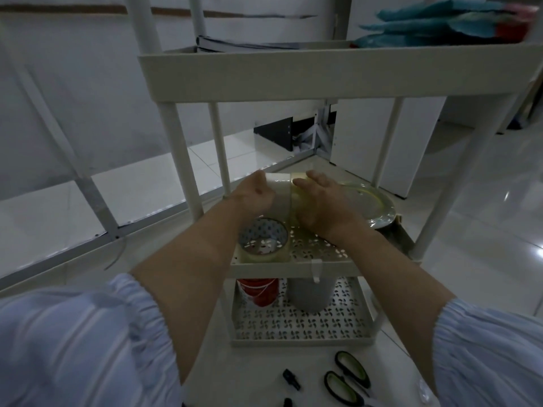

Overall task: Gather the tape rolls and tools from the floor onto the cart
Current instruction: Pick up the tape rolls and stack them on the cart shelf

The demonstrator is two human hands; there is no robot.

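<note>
Both hands reach into the middle shelf [311,267] of a white three-tier cart. My left hand [254,193] grips a white tape roll [279,190] standing on edge. Pressed against it is a yellowish clear tape roll [293,201], held by my right hand [318,201]. A third clear tape roll [263,240] lies flat on the same shelf, near its front left corner. On the floor in front of the cart lie black scissors with green-lined handles [348,378] and a small black object [291,378].
A shiny round plate [373,201] sits at the back right of the middle shelf. The bottom shelf holds a red can [258,292] and a grey container [311,295]. Teal cloth [446,22] and papers lie on the top shelf. White metal frame bars stand to the left.
</note>
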